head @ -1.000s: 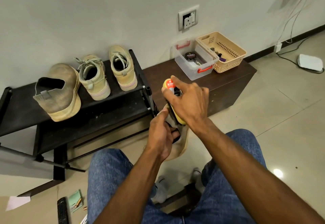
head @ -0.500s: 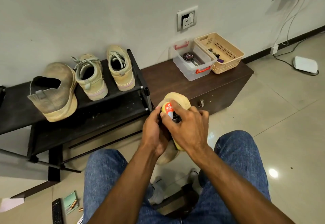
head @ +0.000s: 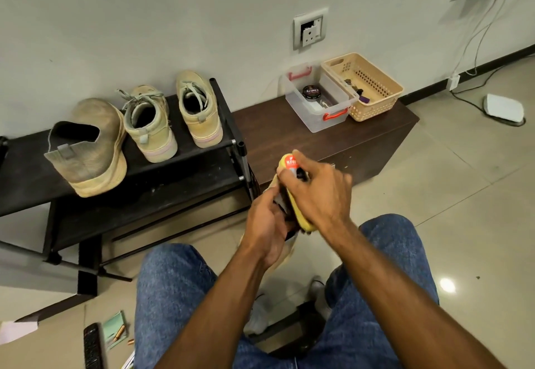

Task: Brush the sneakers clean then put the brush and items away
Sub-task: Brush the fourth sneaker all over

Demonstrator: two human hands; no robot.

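My right hand (head: pixel 317 192) grips a yellow shoe brush (head: pixel 289 166) with a red label, bristles down against a beige sneaker (head: pixel 285 255) that my left hand (head: pixel 267 224) holds between my knees. The hands hide most of that sneaker. On the black shoe rack (head: pixel 179 177) stand a tan slip-on sneaker (head: pixel 89 148) and a pair of pale laced sneakers (head: pixel 150 125) (head: pixel 198 111). A clear plastic box (head: pixel 318 102) with red handles holds a round black polish tin (head: pixel 311 93).
A beige perforated basket (head: pixel 373 87) with small items sits beside the clear box on a dark wooden bench (head: pixel 289 134). A remote (head: pixel 92 347), a small green packet (head: pixel 114 329) and paper lie on the floor at lower left. Cables and a white device (head: pixel 505 108) lie at far right.
The brush and my right hand went toward me over the sneaker, then away again toward its toe. The left hand kept its hold on the sneaker, which shifted slightly.
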